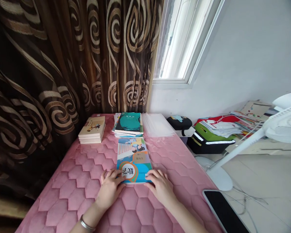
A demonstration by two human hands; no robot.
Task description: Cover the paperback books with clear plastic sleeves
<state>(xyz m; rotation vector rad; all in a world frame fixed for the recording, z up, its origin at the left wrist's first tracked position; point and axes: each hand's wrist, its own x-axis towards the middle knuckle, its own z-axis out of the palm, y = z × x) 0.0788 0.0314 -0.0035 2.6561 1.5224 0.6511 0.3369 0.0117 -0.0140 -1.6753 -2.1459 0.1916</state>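
A mathematics textbook (133, 158) with a blue, orange and purple cover lies on the pink quilted cover, its print upside down to me. At its near left corner, my left hand (111, 186) has its fingers on the cover and its thumb at the front edge. My right hand (160, 186) holds the near right corner in the same way. Just beyond the textbook is a stack of books with a green book (129, 122) on top. To its right lies a pile of clear plastic sleeves (157, 125).
A stack of cream books (92, 130) stands at the back left, beside the brown curtain (116, 58). A dark-screened tablet (224, 210) lies at the right edge. Beyond that edge are a white fan (242, 147), a black case (179, 123), a green bag (208, 136) and loose cables.
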